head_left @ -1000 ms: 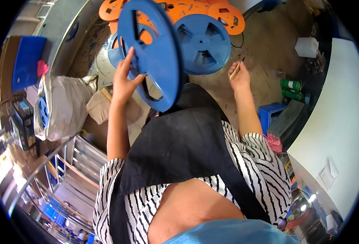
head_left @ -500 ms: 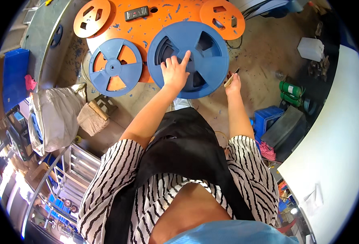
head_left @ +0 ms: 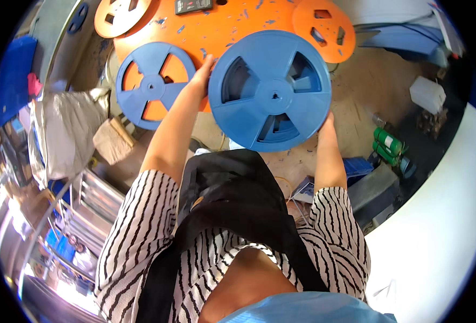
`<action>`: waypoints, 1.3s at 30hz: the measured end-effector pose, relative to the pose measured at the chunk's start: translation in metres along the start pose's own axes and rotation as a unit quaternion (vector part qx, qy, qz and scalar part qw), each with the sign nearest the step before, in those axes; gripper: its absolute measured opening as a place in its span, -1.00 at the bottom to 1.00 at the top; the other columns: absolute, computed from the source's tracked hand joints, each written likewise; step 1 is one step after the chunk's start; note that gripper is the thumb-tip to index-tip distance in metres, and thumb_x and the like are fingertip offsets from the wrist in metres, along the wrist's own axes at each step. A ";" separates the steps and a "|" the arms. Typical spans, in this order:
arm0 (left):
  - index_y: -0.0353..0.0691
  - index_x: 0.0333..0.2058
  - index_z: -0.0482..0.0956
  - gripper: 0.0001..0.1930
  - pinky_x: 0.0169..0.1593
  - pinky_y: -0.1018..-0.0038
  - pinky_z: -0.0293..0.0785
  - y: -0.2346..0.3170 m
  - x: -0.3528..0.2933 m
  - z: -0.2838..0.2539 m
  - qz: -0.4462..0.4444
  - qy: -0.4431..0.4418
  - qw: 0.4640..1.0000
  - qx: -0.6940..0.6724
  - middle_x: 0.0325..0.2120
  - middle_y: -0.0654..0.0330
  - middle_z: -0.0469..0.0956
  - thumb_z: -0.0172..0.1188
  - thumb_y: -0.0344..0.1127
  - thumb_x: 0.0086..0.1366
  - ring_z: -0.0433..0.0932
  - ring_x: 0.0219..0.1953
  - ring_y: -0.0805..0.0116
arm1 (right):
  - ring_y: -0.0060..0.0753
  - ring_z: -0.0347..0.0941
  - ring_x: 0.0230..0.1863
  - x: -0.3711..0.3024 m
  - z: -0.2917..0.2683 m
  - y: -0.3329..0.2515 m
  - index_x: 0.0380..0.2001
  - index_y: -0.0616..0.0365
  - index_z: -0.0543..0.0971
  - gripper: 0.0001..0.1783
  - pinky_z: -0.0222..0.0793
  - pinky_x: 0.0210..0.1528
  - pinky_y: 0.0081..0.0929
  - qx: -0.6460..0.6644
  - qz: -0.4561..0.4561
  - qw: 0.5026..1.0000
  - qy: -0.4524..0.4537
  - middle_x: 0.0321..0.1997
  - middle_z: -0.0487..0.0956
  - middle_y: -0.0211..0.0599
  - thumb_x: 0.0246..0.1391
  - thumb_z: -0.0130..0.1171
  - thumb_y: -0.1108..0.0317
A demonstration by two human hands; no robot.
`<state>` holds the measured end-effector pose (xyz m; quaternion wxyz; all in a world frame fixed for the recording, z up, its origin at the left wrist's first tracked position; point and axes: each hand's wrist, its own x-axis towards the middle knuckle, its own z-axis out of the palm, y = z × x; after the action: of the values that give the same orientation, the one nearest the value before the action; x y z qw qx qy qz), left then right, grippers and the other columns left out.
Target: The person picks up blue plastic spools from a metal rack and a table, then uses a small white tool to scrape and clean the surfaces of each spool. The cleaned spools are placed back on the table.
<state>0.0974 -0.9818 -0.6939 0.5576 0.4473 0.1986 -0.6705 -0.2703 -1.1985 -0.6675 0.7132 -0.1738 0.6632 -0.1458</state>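
Note:
A large blue plastic reel (head_left: 283, 105) with three wedge-shaped windows is held level in front of me, over the near edge of the orange table. My left hand (head_left: 204, 72) grips its left rim. On the lower right rim is my right hand (head_left: 327, 125), its fingers mostly hidden under the reel. The small blade-like tool seen earlier in that hand is out of sight. A smaller blue reel (head_left: 151, 97) lies at the table's left edge, next to my left forearm.
Orange discs (head_left: 328, 29) with slots sit at both far corners of the orange table (head_left: 232, 24), which is strewn with blue shavings. A dark handheld device (head_left: 192, 5) lies at the back. On the right floor are a white jug (head_left: 427, 96) and green cylinders (head_left: 387, 144).
My left hand has gone from the reel's middle to its left rim, and my right hand to its right rim. The large reel has shifted right and nearer, and appears turned.

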 end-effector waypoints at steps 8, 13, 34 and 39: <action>-0.10 0.28 0.17 -0.41 0.22 0.30 0.28 -0.019 0.016 0.022 0.024 -0.033 0.999 -0.026 0.15 0.12 0.39 -0.12 0.10 0.41 0.31 0.21 0.21 | -0.16 0.53 -0.05 0.002 0.016 -0.002 0.12 0.29 0.41 -0.43 0.53 -0.04 -0.30 -0.053 -0.054 0.997 0.030 0.01 0.55 -0.11 0.17 0.10 0.10; -0.01 0.26 0.12 -0.47 0.08 0.26 0.44 -0.038 0.030 0.016 0.095 -0.031 0.992 -0.077 0.10 0.08 0.38 -0.04 -0.01 0.41 0.42 0.09 0.17 | -0.23 0.52 -0.05 -0.021 0.034 -0.011 0.12 0.24 0.42 -0.44 0.52 -0.05 -0.33 -0.258 -0.166 0.952 -0.015 0.01 0.55 -0.15 0.15 0.14 0.12; -0.28 0.18 0.27 -0.56 0.04 0.38 0.49 0.001 -0.113 -0.024 0.284 0.003 0.943 -0.173 0.00 0.01 0.46 -0.06 -0.17 0.43 0.50 -0.01 0.25 | -0.16 0.49 0.02 -0.098 0.185 -0.052 0.16 0.26 0.36 -0.54 0.45 0.09 -0.29 -0.111 -0.105 0.979 -0.134 0.09 0.50 -0.08 0.31 -0.13 0.22; -0.33 0.16 0.36 -0.53 0.05 0.35 0.50 0.078 -0.169 -0.088 0.346 0.042 0.919 -0.184 0.02 0.04 0.50 -0.16 -0.12 0.44 0.53 -0.03 0.20 | -0.21 0.54 -0.07 -0.111 0.321 -0.033 0.10 0.32 0.41 -0.52 0.52 -0.04 -0.40 -0.129 -0.109 0.961 -0.218 0.00 0.55 -0.06 0.33 -0.13 0.15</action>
<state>0.1993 -0.8416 -0.5824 0.8183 0.4054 0.1747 -0.3681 0.0422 -1.1616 -0.5345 0.7921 -0.3630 0.4816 -0.0939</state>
